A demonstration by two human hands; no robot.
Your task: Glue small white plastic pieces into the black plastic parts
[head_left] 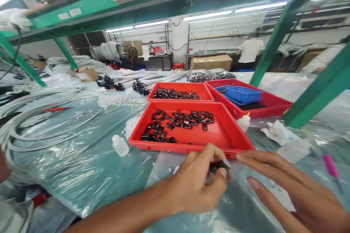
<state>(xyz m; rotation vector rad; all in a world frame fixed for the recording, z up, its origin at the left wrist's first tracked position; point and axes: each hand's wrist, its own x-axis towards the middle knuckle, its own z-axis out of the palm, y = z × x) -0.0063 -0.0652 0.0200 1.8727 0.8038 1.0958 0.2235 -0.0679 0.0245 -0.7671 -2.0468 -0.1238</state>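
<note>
Our left hand (203, 180) pinches a small dark part (218, 164); our right hand (314, 197) has fingers apart. We should keep that pinch steady.

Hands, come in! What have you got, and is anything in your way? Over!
Left hand: pinching a small dark piece. Right hand: open, beside it. Front red tray: close beyond both, maybe in the way.
</note>
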